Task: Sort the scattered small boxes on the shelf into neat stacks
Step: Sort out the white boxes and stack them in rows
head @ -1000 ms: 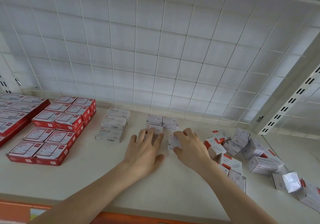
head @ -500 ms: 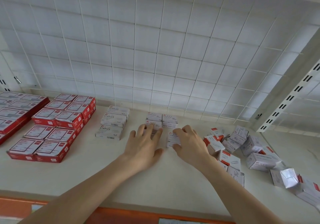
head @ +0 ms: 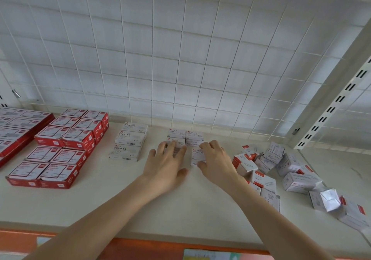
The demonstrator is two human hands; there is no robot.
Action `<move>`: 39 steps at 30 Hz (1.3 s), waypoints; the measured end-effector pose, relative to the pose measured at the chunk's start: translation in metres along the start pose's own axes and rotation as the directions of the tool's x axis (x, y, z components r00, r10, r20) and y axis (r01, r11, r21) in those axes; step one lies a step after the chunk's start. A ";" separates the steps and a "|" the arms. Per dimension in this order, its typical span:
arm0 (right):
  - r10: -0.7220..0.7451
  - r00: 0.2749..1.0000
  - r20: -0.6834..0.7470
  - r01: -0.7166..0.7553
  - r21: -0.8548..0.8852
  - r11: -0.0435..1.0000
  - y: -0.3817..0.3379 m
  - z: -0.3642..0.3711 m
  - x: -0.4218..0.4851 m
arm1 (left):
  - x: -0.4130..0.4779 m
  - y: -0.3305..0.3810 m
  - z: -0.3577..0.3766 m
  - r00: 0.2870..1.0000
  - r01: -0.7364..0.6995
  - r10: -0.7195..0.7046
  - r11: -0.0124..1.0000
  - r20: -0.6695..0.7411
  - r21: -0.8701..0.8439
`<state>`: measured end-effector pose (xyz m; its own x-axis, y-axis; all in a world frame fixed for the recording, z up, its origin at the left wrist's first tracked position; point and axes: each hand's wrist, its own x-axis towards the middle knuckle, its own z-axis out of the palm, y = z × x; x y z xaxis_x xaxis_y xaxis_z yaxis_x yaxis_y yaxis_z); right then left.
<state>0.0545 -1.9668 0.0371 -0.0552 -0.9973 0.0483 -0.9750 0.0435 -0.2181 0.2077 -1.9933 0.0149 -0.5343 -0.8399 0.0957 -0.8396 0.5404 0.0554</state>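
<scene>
Small white paper-clip boxes (head: 185,137) stand in neat paired stacks at the middle back of the white shelf (head: 120,195). My left hand (head: 165,166) lies flat with straight fingers over the front left box of that group, which it mostly hides. My right hand (head: 215,162) curls round the front right paper-clip box (head: 197,155), thumb at its near edge. A loose heap of the same white and red boxes (head: 281,169) lies scattered to the right.
Three white staples boxes (head: 128,141) sit in a row left of my hands. Red boxes (head: 66,145) fill the left of the shelf in tidy stacks. A wire grid panel (head: 180,59) closes the back. A slotted upright (head: 331,107) stands at right.
Both hands stay on the front paper-clip boxes and have slid slightly toward the back stacks. The scattered heap has not moved.
</scene>
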 end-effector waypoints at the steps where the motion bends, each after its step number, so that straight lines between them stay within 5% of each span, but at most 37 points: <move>1: 0.001 1.000 -0.006 -0.001 0.007 1.000 -0.001 0.000 0.002 | 0.000 -0.001 -0.003 1.000 0.010 -0.010 1.000 0.021 0.002; 39: -0.057 0.993 -0.099 0.061 0.030 0.998 -0.005 0.008 0.024 | 0.003 -0.005 -0.017 0.998 0.006 0.000 0.996 0.067 -0.088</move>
<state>0.0600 -1.9910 0.0314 -0.0203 -0.9874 0.1572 -0.9696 -0.0189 -0.2440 0.2117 -1.9977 0.0316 -0.5397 -0.8413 0.0289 -0.8307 0.5378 0.1436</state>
